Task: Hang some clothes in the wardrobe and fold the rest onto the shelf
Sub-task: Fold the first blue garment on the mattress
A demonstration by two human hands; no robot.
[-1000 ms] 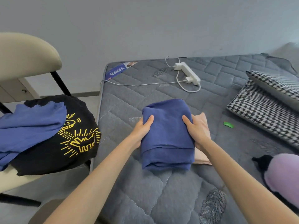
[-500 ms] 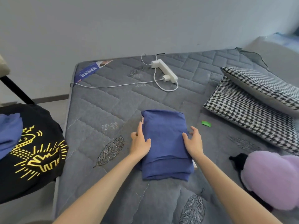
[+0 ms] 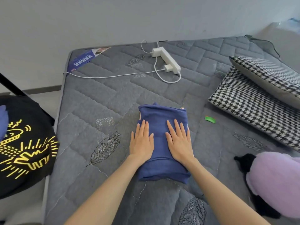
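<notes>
Observed change: half a second ago my hands clasped the long sides of the folded blue garment (image 3: 160, 168). Now my left hand (image 3: 142, 142) and right hand (image 3: 178, 142) both lie flat on top of it, fingers straight, pressing and gripping nothing.

The bundle sits mid-mattress (image 3: 97, 103), somewhat nearer the near edge, with a sliver of pink cloth (image 3: 182, 108) showing under its far right corner. Judgement: the fold is finished and is being flattened. The shelf step is not yet done, and no wardrobe or shelf is in view.

Surface: grey quilted mattress against a plain wall (image 3: 113, 17).
- A white power strip (image 3: 167, 60) with a charger cable (image 3: 113, 76) lies toward the far edge.
- Houndstooth pillows (image 3: 253, 108) are stacked along the right edge.
- A small green item (image 3: 209, 119) lies between the pillows and the bundle.
- A purple plush (image 3: 276, 184) sits at the near right corner.
- A black T-shirt with yellow print (image 3: 24, 143) waits off the left edge.
</notes>
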